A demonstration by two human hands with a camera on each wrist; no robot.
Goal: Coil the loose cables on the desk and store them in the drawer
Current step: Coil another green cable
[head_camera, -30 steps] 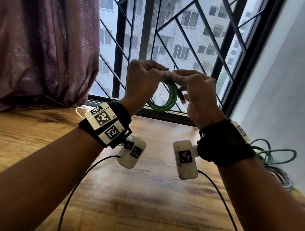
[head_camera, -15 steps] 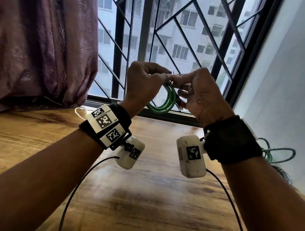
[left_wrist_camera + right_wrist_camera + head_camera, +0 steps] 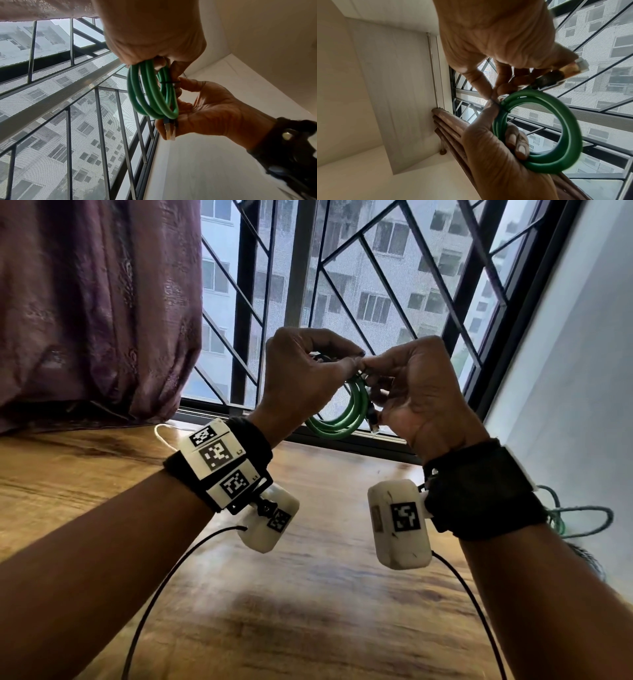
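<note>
Wooden desk (image 3: pixel 308 611) below, barred window (image 3: pixel 342 285) and purple curtain (image 3: pixel 96 302) behind. From the head view: left hand (image 3: pixel 301 378) and right hand (image 3: pixel 421 392) raised together in front of the window, well above the desk, fingertips meeting over the top of a coiled green network cable (image 3: pixel 346 419). Further loose cables (image 3: pixel 579 518) lying at the desk's right edge, not yet coiled. No drawer in sight.

From the left wrist: green coil (image 3: pixel 154 97) hanging from the left hand's grip, a thin black tie (image 3: pixel 169 82) round the strands, pinched by the right hand's thumb and finger (image 3: pixel 187 83); plug (image 3: pixel 169 131) dangling by the palm.

From the right wrist: same pinch at the tie (image 3: pixel 502 106), left fingers (image 3: pixel 518 142) curled through the loop.

Judged step: fastening the coil. Next, probably, twisting or cinching the tie snug, though its type stays unclear, then carrying the bundle to the drawer.
</note>
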